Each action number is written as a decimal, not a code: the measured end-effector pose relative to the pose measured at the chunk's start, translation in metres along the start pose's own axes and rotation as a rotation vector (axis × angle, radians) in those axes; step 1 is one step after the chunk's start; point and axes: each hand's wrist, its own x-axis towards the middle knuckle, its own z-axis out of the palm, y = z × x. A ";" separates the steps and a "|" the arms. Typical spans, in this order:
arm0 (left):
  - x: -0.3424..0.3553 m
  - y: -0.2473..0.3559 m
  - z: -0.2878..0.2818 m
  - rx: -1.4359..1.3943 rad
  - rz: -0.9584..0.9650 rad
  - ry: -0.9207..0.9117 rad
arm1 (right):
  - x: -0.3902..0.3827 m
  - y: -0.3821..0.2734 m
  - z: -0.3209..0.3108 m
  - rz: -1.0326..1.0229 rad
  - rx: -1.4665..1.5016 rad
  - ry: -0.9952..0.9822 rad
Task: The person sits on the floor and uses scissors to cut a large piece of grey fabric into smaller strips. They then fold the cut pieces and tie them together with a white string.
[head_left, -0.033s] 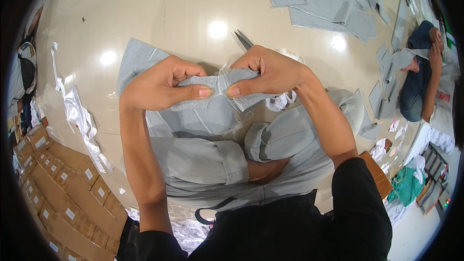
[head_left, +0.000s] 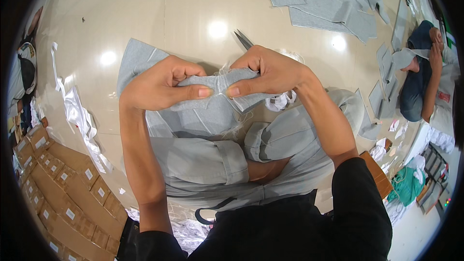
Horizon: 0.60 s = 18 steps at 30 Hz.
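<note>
Along the lower left of the frame lie rows of flat brown cardboard boxes with small white labels (head_left: 67, 188); they are shut, so their contents cannot be told. Beside them, at left of centre, a strip of white shiny ribbon (head_left: 79, 116) trails across the glossy cream floor (head_left: 159, 9).

In the middle of the frame a small folded piece of light grey knit fabric (head_left: 215, 84) is held up between both hands, with loose white threads hanging from its lower edge. The left hand (head_left: 162, 87) is closed on its left end, thumb pressed along the front and fingers curled behind. The right hand (head_left: 268, 72) is closed on its right end, thumb tip meeting the left thumb near the middle of the piece. Both forearms rise from the lower edge and bend inward, wrists flexed.

The blades of a pair of metal scissors (head_left: 243, 38) stick out just above the right hand. Under the hands lies a pile of grey garments with cuffed sleeves (head_left: 212, 159). In the upper right, cut grey fabric panels (head_left: 328, 5) are spread on the floor, and another person in dark blue trousers (head_left: 415, 77) sits at the right edge.
</note>
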 end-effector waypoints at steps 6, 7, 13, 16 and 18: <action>0.003 -0.004 0.000 -0.018 0.023 0.007 | -0.001 -0.005 0.000 0.025 0.017 0.023; 0.003 -0.004 0.000 -0.016 0.029 0.012 | -0.001 -0.006 0.000 0.027 0.024 0.022; 0.007 0.004 0.002 -0.032 -0.012 0.028 | 0.000 -0.006 0.000 0.020 0.012 0.020; 0.008 0.004 0.003 -0.046 0.019 0.045 | 0.002 -0.002 -0.001 0.055 -0.118 0.072; 0.010 0.001 0.003 -0.045 0.048 0.070 | 0.004 0.000 0.000 0.039 -0.169 0.137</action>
